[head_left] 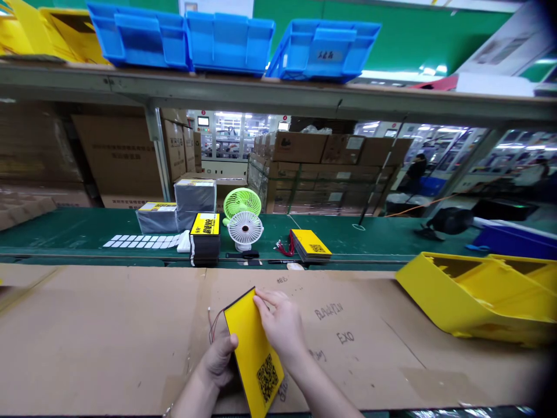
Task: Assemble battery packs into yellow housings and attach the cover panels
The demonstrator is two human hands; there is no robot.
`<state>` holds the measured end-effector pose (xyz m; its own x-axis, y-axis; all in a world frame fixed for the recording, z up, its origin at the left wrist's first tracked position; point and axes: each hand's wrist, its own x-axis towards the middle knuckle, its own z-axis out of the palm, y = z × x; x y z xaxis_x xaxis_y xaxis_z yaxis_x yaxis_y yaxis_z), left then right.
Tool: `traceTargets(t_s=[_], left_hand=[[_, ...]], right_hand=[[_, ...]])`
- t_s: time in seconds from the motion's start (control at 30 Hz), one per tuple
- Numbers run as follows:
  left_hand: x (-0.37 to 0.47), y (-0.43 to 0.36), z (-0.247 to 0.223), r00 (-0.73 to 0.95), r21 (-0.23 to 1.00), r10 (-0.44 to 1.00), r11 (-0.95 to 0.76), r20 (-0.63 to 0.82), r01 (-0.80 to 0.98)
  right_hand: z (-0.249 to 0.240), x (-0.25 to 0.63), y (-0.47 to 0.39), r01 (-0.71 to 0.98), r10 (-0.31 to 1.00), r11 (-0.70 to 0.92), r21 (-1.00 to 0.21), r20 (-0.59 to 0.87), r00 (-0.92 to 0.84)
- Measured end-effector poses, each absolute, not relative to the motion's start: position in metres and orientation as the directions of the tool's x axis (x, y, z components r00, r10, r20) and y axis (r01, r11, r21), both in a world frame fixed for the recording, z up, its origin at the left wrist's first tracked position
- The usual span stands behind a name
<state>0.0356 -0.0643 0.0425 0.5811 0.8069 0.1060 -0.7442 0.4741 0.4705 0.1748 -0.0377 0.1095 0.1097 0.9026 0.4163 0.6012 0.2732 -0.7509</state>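
Note:
A flat yellow panel [247, 337] with a dark edge and a printed QR code is held tilted above the cardboard sheet. My left hand [219, 361] grips its left edge, thumb on the yellow face and the other fingers hidden behind. At the top right corner, my right hand [278, 319] pinches the panel's edge between thumb and fingers. Thin red and dark wires [212, 326] with a small white connector hang out behind the panel on the left. Beyond lies a stack of similar yellow panels [311, 242] with red wires beside it.
Cardboard [108, 337] covers the near bench. Yellow bins [470, 302] stand at right. Along the back are a dark stack with a yellow top [204, 241], a white fan [245, 229], a green fan [242, 200] and grey-wrapped blocks [195, 196]. Blue bins [230, 43] line the overhead shelf.

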Motion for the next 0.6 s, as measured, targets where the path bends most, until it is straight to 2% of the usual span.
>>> traceTargets(t_s=[0.13,0.27,0.33,0.4,0.47,0.53,0.6], left_hand=[[0.035,-0.061,0.043,0.621,0.441,0.779,0.53,0.082,-0.724],[0.03,-0.056,0.057,0.551,0.347,0.834,0.51,0.024,-0.787],[0.027,-0.054,0.063,0.537,0.313,0.843,0.504,0.024,-0.805],[0.027,-0.054,0.068,0.518,0.288,0.855,0.488,0.034,-0.824],[0.028,-0.055,0.071,0.493,0.267,0.869,0.468,0.033,-0.843],[0.03,-0.056,0.072,0.483,0.246,0.876,0.463,0.02,-0.851],[0.031,-0.057,0.073,0.48,0.232,0.877,0.466,0.007,-0.854]], right_hand=[[0.113,0.176,-0.036,0.438,0.94,0.233,-0.868,0.316,0.127],[0.127,0.182,-0.06,0.323,0.947,0.309,-0.895,0.259,-0.19],[0.133,0.198,-0.076,0.183,0.922,0.205,-0.961,0.128,-0.364],[0.133,0.228,-0.087,0.054,0.905,0.061,-0.997,0.033,-0.423],[0.127,0.272,-0.094,-0.014,0.958,0.01,-1.0,0.014,-0.286],[0.117,0.323,-0.103,-0.052,0.999,0.02,-0.998,0.018,0.032],[0.108,0.37,-0.122,0.14,0.902,0.073,-0.988,0.125,0.413]])
